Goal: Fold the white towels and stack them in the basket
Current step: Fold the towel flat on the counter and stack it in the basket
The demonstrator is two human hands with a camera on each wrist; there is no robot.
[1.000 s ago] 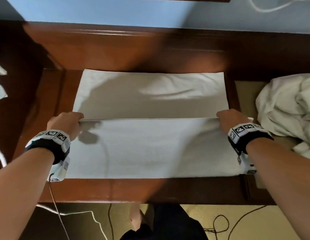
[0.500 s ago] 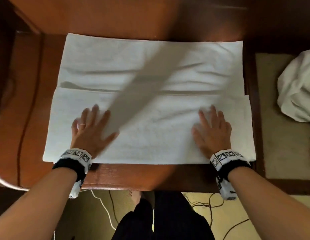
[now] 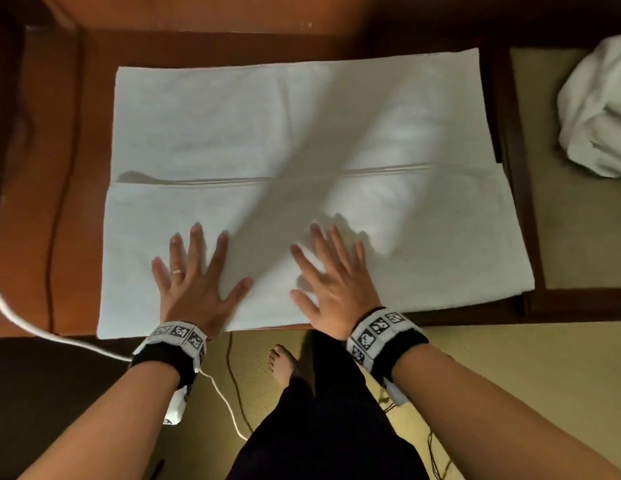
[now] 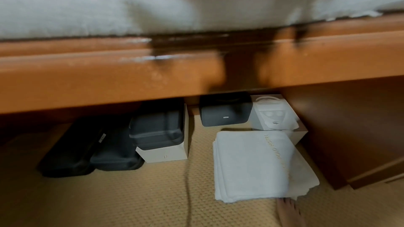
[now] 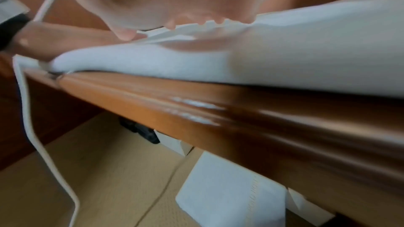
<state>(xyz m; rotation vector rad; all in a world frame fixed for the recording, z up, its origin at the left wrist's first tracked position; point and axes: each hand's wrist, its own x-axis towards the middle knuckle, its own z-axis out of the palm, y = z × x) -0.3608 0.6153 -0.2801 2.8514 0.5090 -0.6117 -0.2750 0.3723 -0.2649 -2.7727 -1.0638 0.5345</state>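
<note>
1. Towel (image 3: 302, 133): white, spread flat on the wooden desk (image 3: 59, 168) in the centre of the head view, its near part folded up over the far part, the folded edge running across mid-frame.
2. Left hand (image 3: 194, 282) and right hand (image 3: 331, 285) both lie flat on the near layer, lower centre of the frame, fingers straight and spread wide, holding nothing.
3. Step in hand, as I judge it: smoothing the first fold. The next move likely calls for taking one short end and bringing it across to the other.
4. Edges: the towel's near edge lies right along the desk's front edge; its right end reaches the desk's right side. Bare wood lies at the left and along the top of the frame.
5. A crumpled white towel pile (image 3: 596, 109) sits at upper right, well apart.
6. In the left wrist view a folded towel (image 4: 255, 167) lies on the carpet under the desk. No basket shows in any view.
</note>
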